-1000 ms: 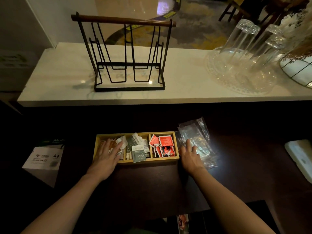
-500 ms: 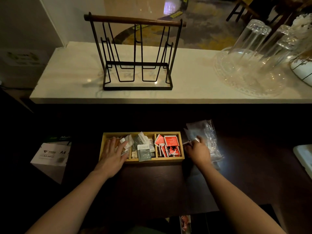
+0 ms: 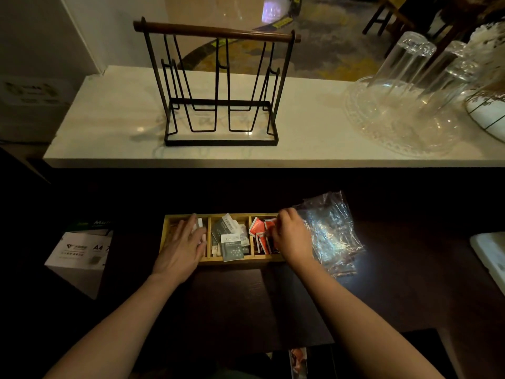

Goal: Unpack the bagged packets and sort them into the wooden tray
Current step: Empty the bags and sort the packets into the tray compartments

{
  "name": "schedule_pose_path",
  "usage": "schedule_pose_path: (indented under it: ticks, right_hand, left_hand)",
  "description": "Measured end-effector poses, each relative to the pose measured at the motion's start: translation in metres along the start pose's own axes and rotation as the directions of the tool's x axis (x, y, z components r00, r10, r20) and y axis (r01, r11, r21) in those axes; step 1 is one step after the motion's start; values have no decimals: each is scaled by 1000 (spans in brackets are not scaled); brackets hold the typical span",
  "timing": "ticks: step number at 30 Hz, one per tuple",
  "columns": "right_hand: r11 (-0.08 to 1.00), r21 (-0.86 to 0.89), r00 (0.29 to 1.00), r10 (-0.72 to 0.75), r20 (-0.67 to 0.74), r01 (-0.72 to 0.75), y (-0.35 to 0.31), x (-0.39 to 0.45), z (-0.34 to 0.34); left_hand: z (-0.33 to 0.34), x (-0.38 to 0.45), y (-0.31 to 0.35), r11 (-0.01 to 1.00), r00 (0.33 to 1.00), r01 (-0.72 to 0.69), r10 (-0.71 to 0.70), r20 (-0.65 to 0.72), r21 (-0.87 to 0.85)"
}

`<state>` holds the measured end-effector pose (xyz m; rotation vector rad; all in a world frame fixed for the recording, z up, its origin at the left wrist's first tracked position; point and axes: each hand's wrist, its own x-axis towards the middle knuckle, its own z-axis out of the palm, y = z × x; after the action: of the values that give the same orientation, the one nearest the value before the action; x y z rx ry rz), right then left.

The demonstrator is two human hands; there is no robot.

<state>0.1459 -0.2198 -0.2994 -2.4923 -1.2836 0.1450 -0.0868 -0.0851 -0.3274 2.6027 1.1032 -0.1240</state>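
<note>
A wooden tray (image 3: 237,259) with three compartments sits on the dark table. White packets (image 3: 199,225) fill its left compartment, grey packets (image 3: 232,242) the middle one and red packets (image 3: 257,228) the right one. My left hand (image 3: 181,247) lies flat over the left compartment, fingers spread on the white packets. My right hand (image 3: 289,236) hovers over the right compartment, its fingertips pinched together at the far end among the red packets, apparently on a small packet. Crumpled clear plastic bags (image 3: 330,233) lie just right of the tray.
A raised marble counter (image 3: 109,127) behind the tray carries a black wire rack (image 3: 218,105) and a glass dish with upturned glasses (image 3: 396,116). An A4 paper box (image 3: 79,253) stands at the left. A white object (image 3: 489,250) lies at the right edge.
My right hand left the plastic bags and moved left over the red compartment, fingers closing into a pinch. My left hand stayed on the left compartment.
</note>
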Motion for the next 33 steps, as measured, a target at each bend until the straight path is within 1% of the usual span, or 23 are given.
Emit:
schedule_pose_path:
  ticks: [2,4,7,9,11,13,16,18,22,24,26,28,30,33]
  right_hand:
    - [998,-32,998,-43,54,45,-6,0,12]
    - [996,-17,992,-80,96,82,-9,-3,20]
    - [979,-22,963,-196,187,203,-12,-11,27]
    - [960,-66,927,-244,285,273,-11,-17,30]
    - [955,-93,915,-240,323,283,-7,-20,35]
    - [960,-105,924,-217,314,261,-5,-20,37]
    - [962,-143,942,-187,280,233,-1,-21,39]
    - [961,-150,944,-184,272,231,1,-22,41]
    - [967,-124,947,-183,265,221,1,-22,42]
    - [975,-99,954,-168,249,197,-1,-21,42]
    - [983,-68,956,-150,251,172,-4,-22,42]
    - [985,-39,956,-156,249,170,-5,-22,41]
    - [982,-48,956,-167,243,184,-2,-21,41]
    - [969,-145,965,-170,201,201,6,-22,43]
  left_hand:
    - [1,0,-1,1000,999,23,-23,-40,4]
    - [2,0,-1,998,996,33,-29,-87,45]
    - [0,0,-1,994,987,34,-16,-159,107]
    - [0,-1,0,992,990,-5,23,-141,128]
    - [2,-2,4,986,993,-69,82,-80,151]
    - [4,0,8,982,994,-100,105,-22,162]
    - [4,2,9,975,995,-94,86,48,202]
    - [3,1,8,969,994,-107,99,49,220]
    - [2,1,14,986,996,-80,73,53,145]
    - [0,3,29,981,991,-133,131,21,144]
    - [4,6,44,952,971,-238,238,23,192]
    - [8,10,54,925,955,-292,298,17,244]
    - [10,14,55,935,960,-281,278,44,218]
    - [10,19,51,947,970,-243,232,76,211]
